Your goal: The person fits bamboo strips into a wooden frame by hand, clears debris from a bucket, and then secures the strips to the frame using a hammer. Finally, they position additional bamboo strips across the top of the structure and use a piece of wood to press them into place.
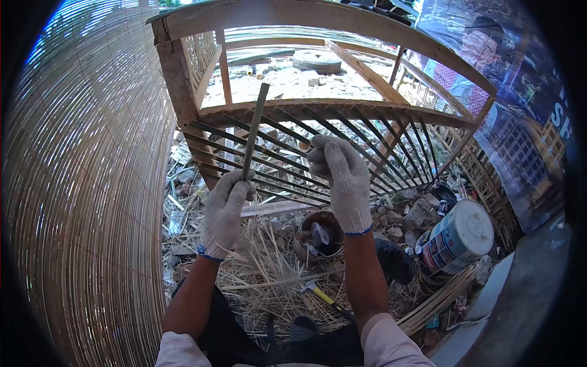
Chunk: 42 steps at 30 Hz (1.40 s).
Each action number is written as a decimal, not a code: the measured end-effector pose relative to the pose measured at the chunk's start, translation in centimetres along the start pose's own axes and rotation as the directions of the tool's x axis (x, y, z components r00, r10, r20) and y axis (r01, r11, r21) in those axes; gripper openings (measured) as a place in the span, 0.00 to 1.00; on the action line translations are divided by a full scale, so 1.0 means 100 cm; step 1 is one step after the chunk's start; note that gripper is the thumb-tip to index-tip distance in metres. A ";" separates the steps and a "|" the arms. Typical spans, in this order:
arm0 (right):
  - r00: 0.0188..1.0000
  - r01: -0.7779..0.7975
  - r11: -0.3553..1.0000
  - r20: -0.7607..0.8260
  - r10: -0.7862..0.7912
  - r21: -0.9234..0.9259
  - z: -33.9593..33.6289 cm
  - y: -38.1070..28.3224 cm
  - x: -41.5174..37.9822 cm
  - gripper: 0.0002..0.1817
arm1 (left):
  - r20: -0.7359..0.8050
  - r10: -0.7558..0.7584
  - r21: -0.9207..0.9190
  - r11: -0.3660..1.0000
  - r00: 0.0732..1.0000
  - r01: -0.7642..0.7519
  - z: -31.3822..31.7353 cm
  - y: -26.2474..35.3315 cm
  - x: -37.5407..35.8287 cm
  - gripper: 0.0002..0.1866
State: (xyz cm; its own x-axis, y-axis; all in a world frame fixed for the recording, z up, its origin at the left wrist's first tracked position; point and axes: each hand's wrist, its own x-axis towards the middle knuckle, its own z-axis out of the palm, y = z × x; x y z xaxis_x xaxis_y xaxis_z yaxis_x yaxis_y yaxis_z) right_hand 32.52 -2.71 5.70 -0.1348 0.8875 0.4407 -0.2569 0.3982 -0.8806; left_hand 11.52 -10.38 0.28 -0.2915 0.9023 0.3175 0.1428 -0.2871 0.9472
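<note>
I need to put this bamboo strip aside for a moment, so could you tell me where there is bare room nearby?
The grey slab at lower right, beyond the paint can, is bare. The ground under both hands is crowded: straw, a bowl of bits, a hammer, rubble. The left hand holds the strip; the right hand touches the frame's slats.

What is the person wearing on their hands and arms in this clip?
Both hands wear knitted off-white work gloves with blue-trimmed cuffs: left hand, right hand. The forearms are bare; light pinkish sleeves are pushed up near the elbows. No watch or markings show.
</note>
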 end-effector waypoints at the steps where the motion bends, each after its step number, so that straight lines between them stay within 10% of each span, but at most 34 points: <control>1: 1.000 0.009 1.000 0.021 -0.009 -0.006 -0.003 -0.001 -0.001 0.18 | 0.014 -0.022 -0.010 1.000 1.000 0.022 0.005 -0.004 0.000 0.17; 42: 0.909 -0.093 0.967 0.377 0.179 -0.236 0.056 0.049 0.000 0.21 | 0.055 -0.042 0.099 0.994 0.998 0.036 -0.041 0.017 -0.012 0.17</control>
State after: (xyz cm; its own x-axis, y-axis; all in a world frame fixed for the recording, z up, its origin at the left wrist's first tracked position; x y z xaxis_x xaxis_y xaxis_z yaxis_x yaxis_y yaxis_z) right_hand 25.90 -2.07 2.33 -0.5291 0.7905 0.3084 -0.0104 0.3574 -0.9339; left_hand 8.26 -13.26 1.75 -0.2443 0.9300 0.2747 0.2251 -0.2212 0.9489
